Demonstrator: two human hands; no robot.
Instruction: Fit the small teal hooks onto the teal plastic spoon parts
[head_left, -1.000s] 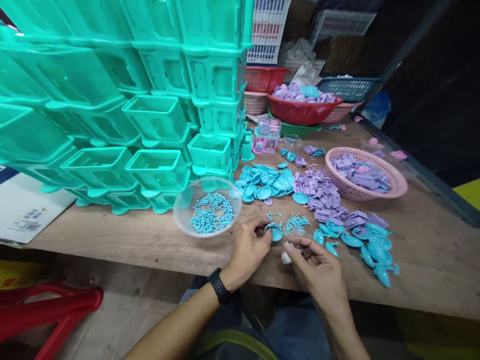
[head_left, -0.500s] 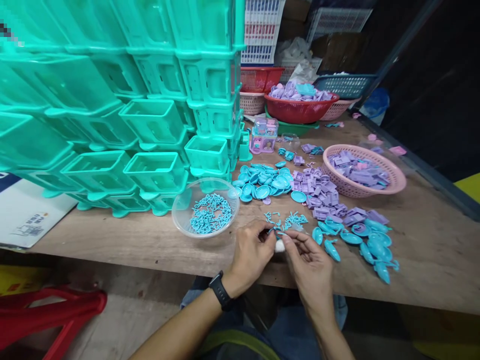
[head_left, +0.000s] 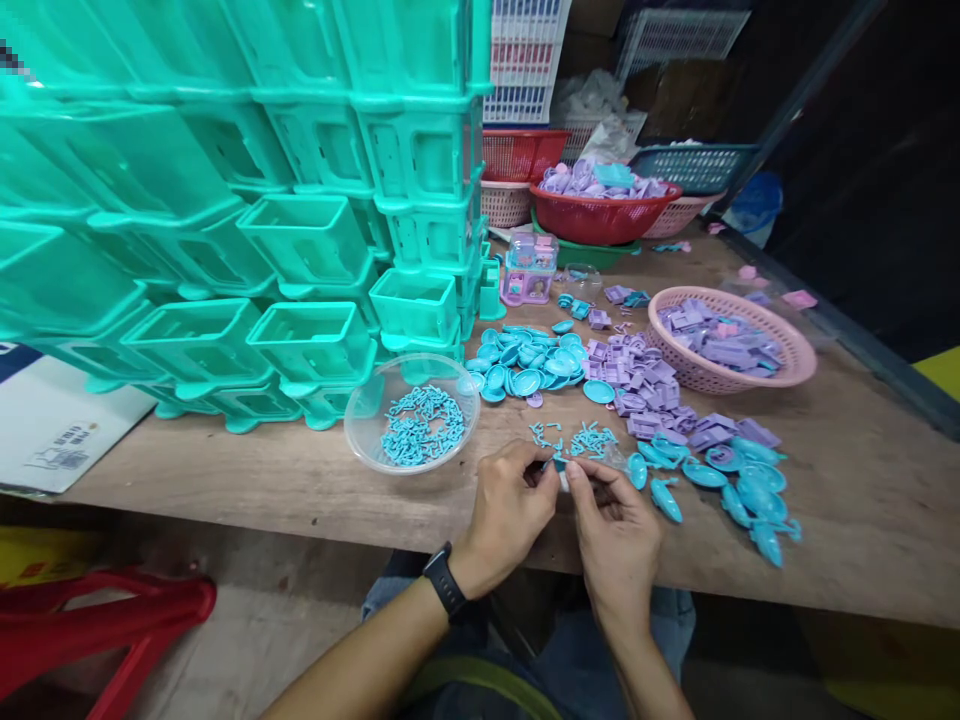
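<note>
"Blue plastic in hand, then. How is it held?"

"Thumb and forefinger of the left hand (head_left: 514,495) pinch one end of a small blue piece (head_left: 559,463); the right hand (head_left: 616,525) pinches its other end. The fingers partly cover it. A white bit (head_left: 564,482) shows just below the piece, between the thumbs; I cannot tell what it is."

"And around the fingers?"

"Just beyond them, tiny blue hooks (head_left: 592,440) lie scattered on the wooden counter (head_left: 262,480). To their left, a clear bowl (head_left: 358,425) holds many similar hooks. To their right, blue oval parts (head_left: 705,474) spread out, some overlapping."

"Farther off?"

"Straight beyond the fingers, a heap of blue dishes (head_left: 529,365) meets a pile of purple parts (head_left: 637,385). Beyond and right, a pink basket (head_left: 801,365) holds more purple pieces. Beyond and left, green boxes (head_left: 311,345) rise in stacks."
</note>
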